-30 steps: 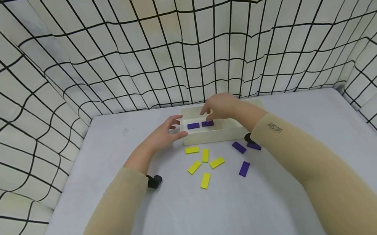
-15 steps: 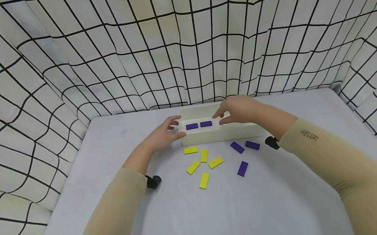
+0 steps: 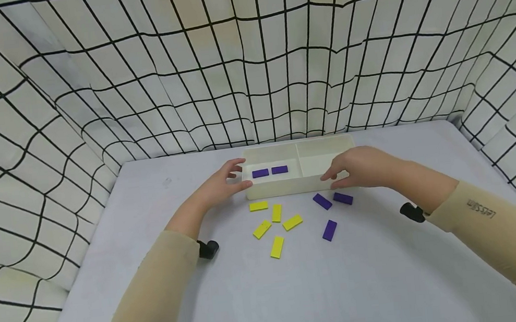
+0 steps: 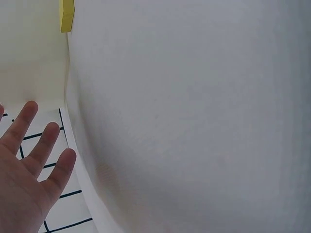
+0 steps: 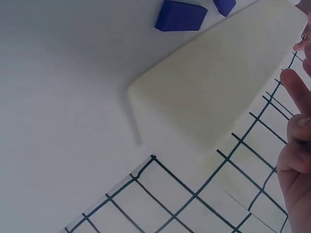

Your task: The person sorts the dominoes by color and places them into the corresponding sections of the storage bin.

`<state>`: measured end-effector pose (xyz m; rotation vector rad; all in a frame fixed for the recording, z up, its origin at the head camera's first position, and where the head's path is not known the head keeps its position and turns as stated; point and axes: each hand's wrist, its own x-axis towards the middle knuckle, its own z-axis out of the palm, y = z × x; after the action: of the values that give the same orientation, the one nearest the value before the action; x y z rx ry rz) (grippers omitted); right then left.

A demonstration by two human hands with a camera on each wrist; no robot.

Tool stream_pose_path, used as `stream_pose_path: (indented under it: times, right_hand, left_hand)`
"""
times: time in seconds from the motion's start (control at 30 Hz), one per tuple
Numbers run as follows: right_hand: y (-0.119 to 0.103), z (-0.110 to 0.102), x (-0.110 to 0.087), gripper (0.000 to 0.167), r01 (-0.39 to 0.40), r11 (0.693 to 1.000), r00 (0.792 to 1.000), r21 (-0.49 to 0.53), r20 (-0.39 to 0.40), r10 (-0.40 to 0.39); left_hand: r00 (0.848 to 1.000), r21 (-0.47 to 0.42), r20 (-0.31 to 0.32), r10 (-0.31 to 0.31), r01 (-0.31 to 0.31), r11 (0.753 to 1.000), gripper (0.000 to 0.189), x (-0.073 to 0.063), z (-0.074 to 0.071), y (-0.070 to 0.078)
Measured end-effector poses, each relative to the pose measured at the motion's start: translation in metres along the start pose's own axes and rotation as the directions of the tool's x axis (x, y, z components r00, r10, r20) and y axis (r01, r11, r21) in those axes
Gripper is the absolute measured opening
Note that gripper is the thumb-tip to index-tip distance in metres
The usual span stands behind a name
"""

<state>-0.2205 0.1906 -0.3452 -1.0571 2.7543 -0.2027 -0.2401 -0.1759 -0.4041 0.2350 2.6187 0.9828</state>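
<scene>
A white two-compartment box (image 3: 280,188) stands at the back of the table. Two purple blocks (image 3: 280,169) lie side by side in its left compartment; nothing shows in the visible part of the right one. At the box's left end is my left hand (image 3: 220,186), thumb by the front corner, fingers (image 4: 46,141) spread in the left wrist view. My right hand (image 3: 362,167) hovers at the box's front right, holding nothing, its fingers loosely bent. Just below it three purple blocks (image 3: 343,198) rest on the table, two of which also show in the right wrist view.
Several yellow blocks (image 3: 293,223) lie scattered in front of the box's left half. The white table (image 3: 263,297) is bordered by pale walls behind black netting (image 3: 269,91). A black wrist camera (image 3: 412,212) sits on my right wrist, another (image 3: 208,249) on the left.
My right hand has drawn back from over the purple blocks in the left compartment, moving right and toward me to the box's front right. The left hand stays at the left end.
</scene>
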Motion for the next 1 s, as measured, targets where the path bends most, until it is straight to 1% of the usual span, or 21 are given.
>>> stream_pose_path:
  times: [0.1, 0.23, 0.43, 0.77, 1.0]
  right_hand:
    - [0.004, 0.005, -0.011, 0.028, -0.010, 1.000, 1.000, 0.012, -0.001, 0.010]
    - [0.009, 0.012, -0.022, 0.027, -0.018, 1.000, 1.000, 0.003, -0.021, 0.018]
    - [0.012, 0.024, -0.029, 0.028, -0.036, 0.999, 0.999, -0.015, -0.035, 0.035]
    - [0.010, 0.048, -0.028, 0.028, -0.031, 0.992, 0.999, -0.119, -0.026, 0.028]
    - [0.011, 0.057, -0.023, 0.030, -0.021, 0.984, 1.000, -0.175, -0.022, 0.017]
  left_hand:
    - [1.000, 0.003, 0.002, 0.002, -0.002, 1.000, 0.080, 0.000, 0.000, 0.000]
    - [1.000, 0.011, -0.001, 0.006, -0.006, 1.000, 0.079, 0.002, 0.000, -0.001]
    - [1.000, 0.011, 0.000, 0.012, -0.012, 1.000, 0.080, 0.003, 0.000, -0.002]
    - [1.000, -0.013, -0.001, 0.016, -0.016, 1.000, 0.079, 0.003, 0.001, -0.004]
    - [1.000, -0.016, 0.001, 0.015, -0.015, 1.000, 0.079, 0.003, 0.001, -0.004]
